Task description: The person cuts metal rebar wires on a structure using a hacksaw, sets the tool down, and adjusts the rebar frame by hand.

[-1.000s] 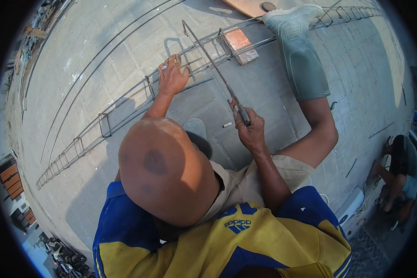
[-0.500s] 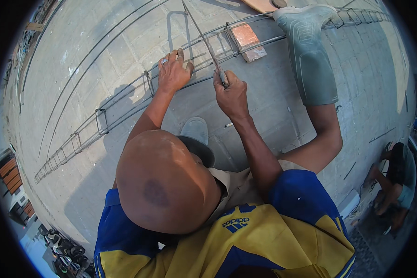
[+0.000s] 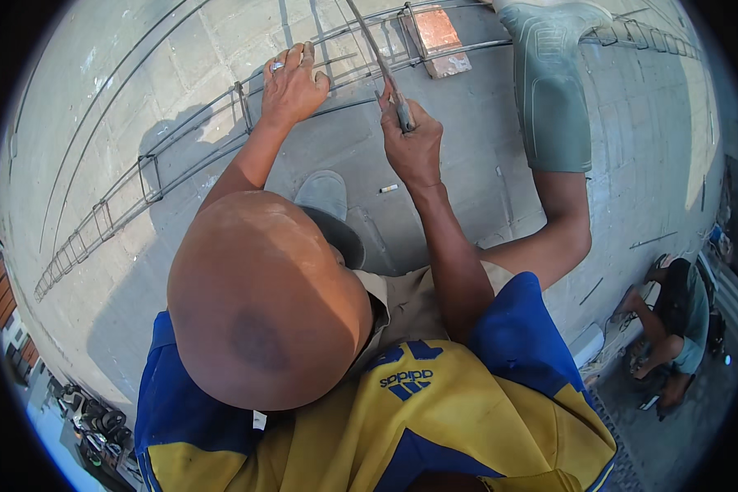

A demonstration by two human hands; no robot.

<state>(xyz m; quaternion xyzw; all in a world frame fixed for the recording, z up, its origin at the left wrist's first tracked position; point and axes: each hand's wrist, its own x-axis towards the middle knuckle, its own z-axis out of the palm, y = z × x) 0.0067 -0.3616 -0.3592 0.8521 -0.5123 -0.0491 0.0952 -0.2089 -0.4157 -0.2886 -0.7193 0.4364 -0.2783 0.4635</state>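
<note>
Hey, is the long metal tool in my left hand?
No, your right hand grips the long metal tool while your left hand lies on the rebar frame.

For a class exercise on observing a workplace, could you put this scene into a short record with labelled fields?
Left hand: laid on a steel bar cage; grip unclear
Right hand: closed on a long thin metal tool
Tool position: slanting across the cage in this view; contact with the bars unclear
Support: reddish block under the bars
Footwear: grey-green boot on the right
Floor: pale paving, small white stub
Nearby: another person, lower right
</note>
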